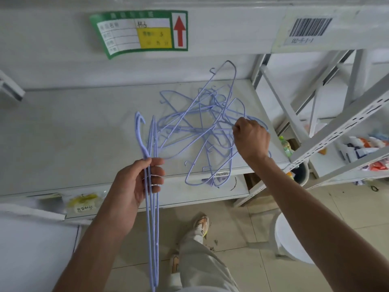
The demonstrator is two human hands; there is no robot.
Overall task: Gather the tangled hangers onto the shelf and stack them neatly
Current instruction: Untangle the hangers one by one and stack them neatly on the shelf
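Left hand point(134, 182) grips a hanger bundle point(152, 207) hooks-up, lengthwise away; right hand point(250, 140) pinches the tangled hangers point(200, 127) on the white shelf point(73, 133).

Left hand point(134, 182): grips bundled hangers point(152, 207) edge-on.
Right hand point(250, 140): pinches a wire in tangled pile point(200, 127).
Shelf point(73, 133): bears pile.

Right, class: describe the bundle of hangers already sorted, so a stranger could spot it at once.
Start at the white metal shelf under the green and yellow label. At its front edge the left hand grips a few lilac wire hangers, hooks up. Unlike the tangled heap of lilac hangers that the right hand is picking at, these lie flat together and aligned.
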